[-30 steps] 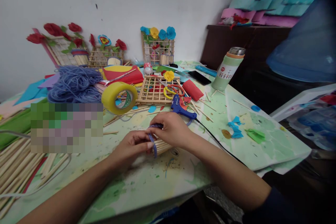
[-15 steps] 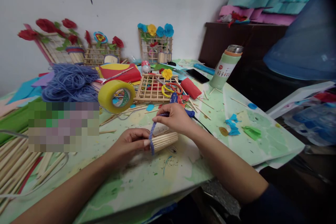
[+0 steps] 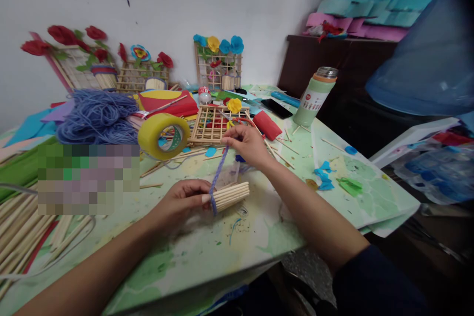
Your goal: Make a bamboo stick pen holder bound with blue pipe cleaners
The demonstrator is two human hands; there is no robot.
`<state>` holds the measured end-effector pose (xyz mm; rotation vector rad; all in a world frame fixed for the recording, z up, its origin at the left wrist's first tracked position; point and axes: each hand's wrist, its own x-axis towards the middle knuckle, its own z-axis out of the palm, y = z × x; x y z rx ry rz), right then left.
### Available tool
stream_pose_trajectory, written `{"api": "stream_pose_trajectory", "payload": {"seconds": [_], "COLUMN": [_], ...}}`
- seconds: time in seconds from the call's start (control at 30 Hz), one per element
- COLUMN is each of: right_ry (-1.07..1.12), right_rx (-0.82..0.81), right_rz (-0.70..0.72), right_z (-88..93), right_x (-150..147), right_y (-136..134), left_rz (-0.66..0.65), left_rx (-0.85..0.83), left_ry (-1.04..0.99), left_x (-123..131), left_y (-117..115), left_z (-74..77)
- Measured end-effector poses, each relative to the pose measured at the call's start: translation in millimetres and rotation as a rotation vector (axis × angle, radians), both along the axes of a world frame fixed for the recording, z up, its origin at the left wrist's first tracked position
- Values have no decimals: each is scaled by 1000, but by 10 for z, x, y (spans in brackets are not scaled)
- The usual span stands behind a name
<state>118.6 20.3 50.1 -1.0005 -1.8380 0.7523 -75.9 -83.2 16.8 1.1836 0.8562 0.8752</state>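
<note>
A small cylinder of short wooden sticks [image 3: 232,196] lies on its side just above the table, gripped at its left end by my left hand [image 3: 189,197]. Around that end runs a braided blue-purple yarn cord [image 3: 219,174], which stretches up from the cylinder to my right hand [image 3: 246,145]. The fingers of my right hand are pinched on the cord's upper end. My left thumb presses where the cord meets the sticks. Behind my right hand, a dark blue tool [image 3: 240,158] is mostly hidden.
A yellow tape roll [image 3: 146,137], a heap of blue yarn [image 3: 98,116] and a stick lattice [image 3: 207,126] stand beyond my hands. Loose sticks [image 3: 22,237] lie at left. A green bottle [image 3: 314,96], a phone [image 3: 276,107] and paper scraps [image 3: 325,177] are at right.
My right hand has moved up and away from the cylinder, drawing out a longer, straight length of cord. My left hand and the cylinder have stayed nearly in place.
</note>
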Motion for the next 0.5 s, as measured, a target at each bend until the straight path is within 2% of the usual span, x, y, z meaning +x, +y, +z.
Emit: {"api": "stream_pose_trajectory", "payload": {"seconds": [0.2, 0.27, 0.37, 0.5], "right_ry": [-297, -387, -535, -740], "right_rx": [252, 350, 499, 591], "right_rz": [171, 176, 197, 325], "right_z": [725, 875, 904, 771], "right_x": [-158, -278, -496, -616], "right_y": [305, 376, 463, 539], "left_rz": [34, 47, 62, 46], "left_rx": [-63, -78, -80, -67], "left_ry": [-46, -56, -56, -30], "left_x": [-19, -24, -27, -28], "left_y": [28, 34, 41, 44], "left_z": [20, 21, 28, 42]}}
